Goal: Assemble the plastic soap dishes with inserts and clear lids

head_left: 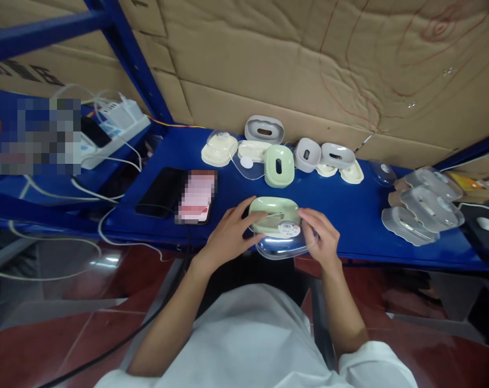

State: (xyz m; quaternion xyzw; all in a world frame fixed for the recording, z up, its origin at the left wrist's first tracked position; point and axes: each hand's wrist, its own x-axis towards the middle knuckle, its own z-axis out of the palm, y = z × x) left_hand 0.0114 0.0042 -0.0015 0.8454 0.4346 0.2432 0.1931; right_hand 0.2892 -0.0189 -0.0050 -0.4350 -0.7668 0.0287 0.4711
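Note:
Near the front edge of the table I hold a pale green soap dish (264, 205) with a clear plastic lid (280, 249) tilted against its near side. A round white label sits on the lid. My left hand (230, 231) grips the dish's left side, its thumb and fingers around the rim and lid edge. My right hand (321, 237) closes on the right end of the lid, fingertips by the dish's right corner. Just beyond stands another green slotted tray (279, 167), upright and apart from both hands.
Cream dishes (220, 150), grey slotted trays (264, 129) and clear lids line the back of the blue table (337, 215). Stacked grey dishes with lids (426, 205) stand at right. A phone (196, 196) lies at left, near a power strip (115, 134) and white cables.

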